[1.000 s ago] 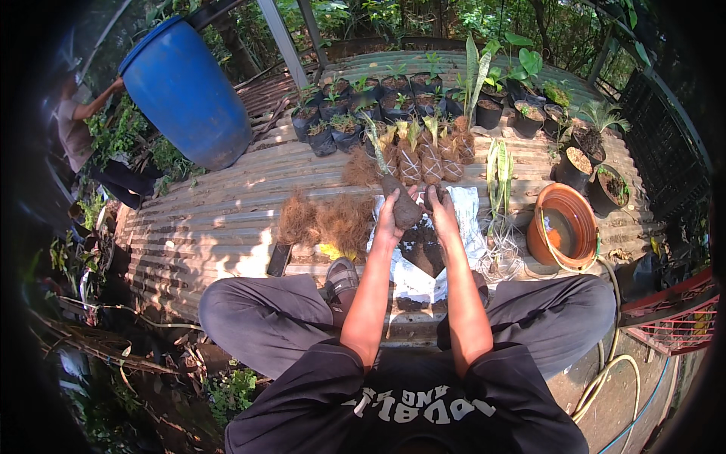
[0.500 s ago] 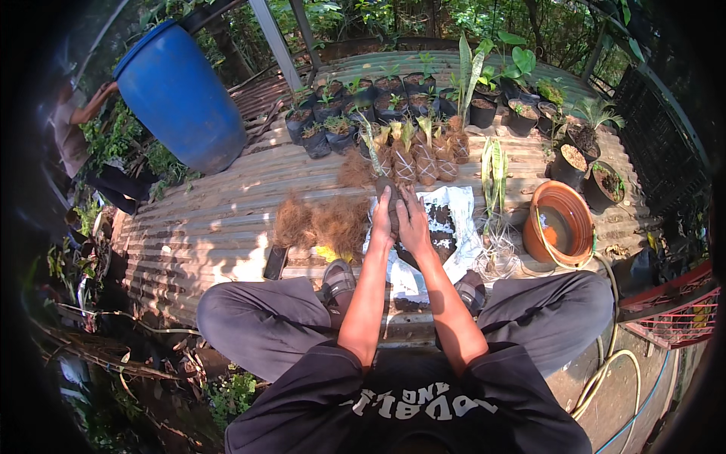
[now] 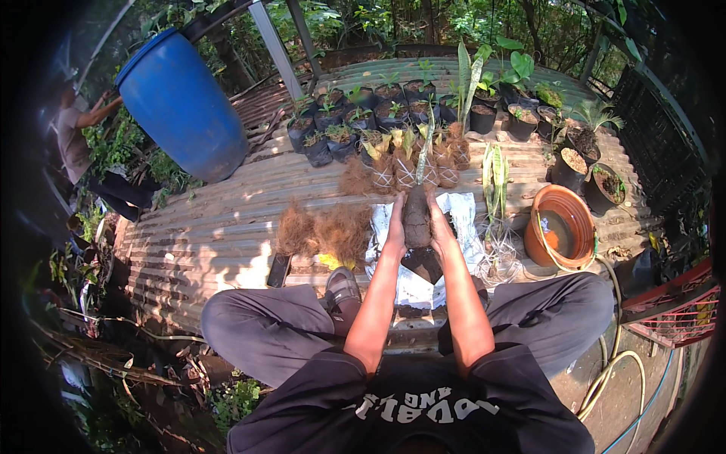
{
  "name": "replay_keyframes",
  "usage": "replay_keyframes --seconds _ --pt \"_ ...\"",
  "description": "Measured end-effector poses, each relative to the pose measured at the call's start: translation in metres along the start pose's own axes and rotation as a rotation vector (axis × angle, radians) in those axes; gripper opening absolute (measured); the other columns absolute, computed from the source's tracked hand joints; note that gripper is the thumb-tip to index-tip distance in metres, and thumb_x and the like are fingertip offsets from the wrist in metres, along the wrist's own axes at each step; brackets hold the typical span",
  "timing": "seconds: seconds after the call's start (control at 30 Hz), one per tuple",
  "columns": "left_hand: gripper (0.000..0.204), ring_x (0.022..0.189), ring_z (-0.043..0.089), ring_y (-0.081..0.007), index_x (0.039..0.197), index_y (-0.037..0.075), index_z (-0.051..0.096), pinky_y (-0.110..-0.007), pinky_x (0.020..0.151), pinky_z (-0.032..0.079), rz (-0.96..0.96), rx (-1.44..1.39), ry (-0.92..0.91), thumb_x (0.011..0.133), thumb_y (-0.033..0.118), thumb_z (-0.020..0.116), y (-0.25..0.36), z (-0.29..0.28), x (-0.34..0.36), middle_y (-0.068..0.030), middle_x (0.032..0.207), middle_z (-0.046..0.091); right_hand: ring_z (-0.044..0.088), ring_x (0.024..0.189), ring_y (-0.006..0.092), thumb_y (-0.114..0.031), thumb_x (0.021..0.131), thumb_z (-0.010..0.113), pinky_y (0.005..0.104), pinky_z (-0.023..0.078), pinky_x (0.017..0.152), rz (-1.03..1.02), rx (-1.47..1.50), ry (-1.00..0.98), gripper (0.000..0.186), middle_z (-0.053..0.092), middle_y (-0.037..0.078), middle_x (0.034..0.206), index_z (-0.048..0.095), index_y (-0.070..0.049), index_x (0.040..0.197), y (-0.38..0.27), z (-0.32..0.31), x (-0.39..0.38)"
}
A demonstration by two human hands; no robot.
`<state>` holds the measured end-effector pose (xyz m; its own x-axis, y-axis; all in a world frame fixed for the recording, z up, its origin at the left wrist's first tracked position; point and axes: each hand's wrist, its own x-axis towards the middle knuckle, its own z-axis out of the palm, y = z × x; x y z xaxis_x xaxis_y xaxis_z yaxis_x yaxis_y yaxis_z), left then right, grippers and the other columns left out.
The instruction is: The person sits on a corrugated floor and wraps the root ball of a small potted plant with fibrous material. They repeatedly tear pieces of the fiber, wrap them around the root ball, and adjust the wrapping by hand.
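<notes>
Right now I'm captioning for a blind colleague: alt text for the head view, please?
A person's left hand and right hand cup a dark soil clump, a long leaf rising from it, over a white sheet; brown fibre lies left, an orange tub right.

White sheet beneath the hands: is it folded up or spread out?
Spread out: the white sheet shows beyond both the left hand and the right hand, with dark soil lying on it.
</notes>
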<state>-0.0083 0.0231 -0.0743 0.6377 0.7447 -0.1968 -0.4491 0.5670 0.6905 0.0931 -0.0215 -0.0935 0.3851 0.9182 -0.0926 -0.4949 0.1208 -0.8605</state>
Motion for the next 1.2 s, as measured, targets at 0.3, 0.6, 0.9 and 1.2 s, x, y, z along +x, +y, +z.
replay_keyframes --seconds 0.3,0.6,0.9,1.2 --pt "0.08 0.11 0.053 -0.0229 0.127 0.004 0.049 -0.04 0.095 0.043 0.04 0.107 0.406 0.086 0.073 0.044 -0.013 -0.021 0.012 -0.0124 0.121 0.054 0.068 0.084 0.0204 -0.023 0.081 0.076 0.0316 0.054 0.075 0.188 0.074 0.101 0.036 0.069 0.011 0.093 0.065 0.003 0.104 -0.022 0.031 -0.027" --pt "0.1 0.129 0.046 -0.0335 0.136 0.002 0.048 -0.051 0.106 0.036 -0.075 -0.291 0.12 0.079 0.084 0.035 -0.002 -0.026 0.002 -0.0173 0.138 0.051 0.062 0.091 0.0196 -0.032 0.08 0.078 0.0311 0.048 0.083 -0.092 -0.123 0.346 0.049 0.066 0.009 0.102 0.061 0.001 0.112 -0.038 0.046 -0.02" --pt "0.104 0.117 0.059 -0.0296 0.138 0.005 0.05 -0.044 0.1 0.047 -0.307 -0.322 -0.011 0.077 0.087 0.031 0.003 -0.007 -0.008 -0.0127 0.133 0.058 0.062 0.086 0.0162 -0.03 0.08 0.08 0.0293 0.049 0.081 -0.274 -0.173 0.186 0.043 0.067 0.008 0.099 0.062 0.001 0.105 -0.028 0.04 -0.016" --pt "0.105 0.105 0.064 -0.0269 0.129 0.005 0.057 -0.042 0.091 0.051 -0.323 -0.114 0.151 0.075 0.09 0.026 -0.017 -0.01 -0.001 -0.0101 0.118 0.065 0.06 0.07 0.0128 -0.01 0.074 0.079 0.0297 0.05 0.066 -0.261 -0.44 0.456 0.026 0.065 0.004 0.079 0.06 -0.002 0.089 -0.02 0.042 -0.017"
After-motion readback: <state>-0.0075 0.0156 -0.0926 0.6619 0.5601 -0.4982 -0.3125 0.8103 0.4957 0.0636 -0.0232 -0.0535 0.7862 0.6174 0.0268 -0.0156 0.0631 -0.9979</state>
